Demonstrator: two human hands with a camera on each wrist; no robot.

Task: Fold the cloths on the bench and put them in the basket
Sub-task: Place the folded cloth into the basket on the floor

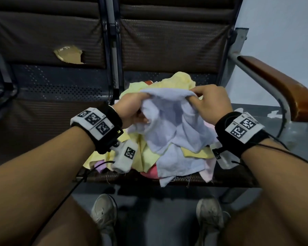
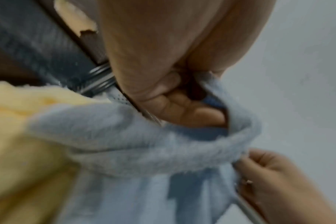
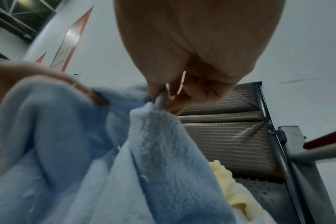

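On the tabletop lies a cloth pile; your left hand and right hand both pinch a blue cloth.

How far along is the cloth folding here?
Nothing looks done: no folded cloth or basket shows. In hand: the left hand and right hand grip the top edge of a crumpled light-blue fleece cloth. Left: the loose pile of yellow, pink and blue cloths on the perforated metal bench.
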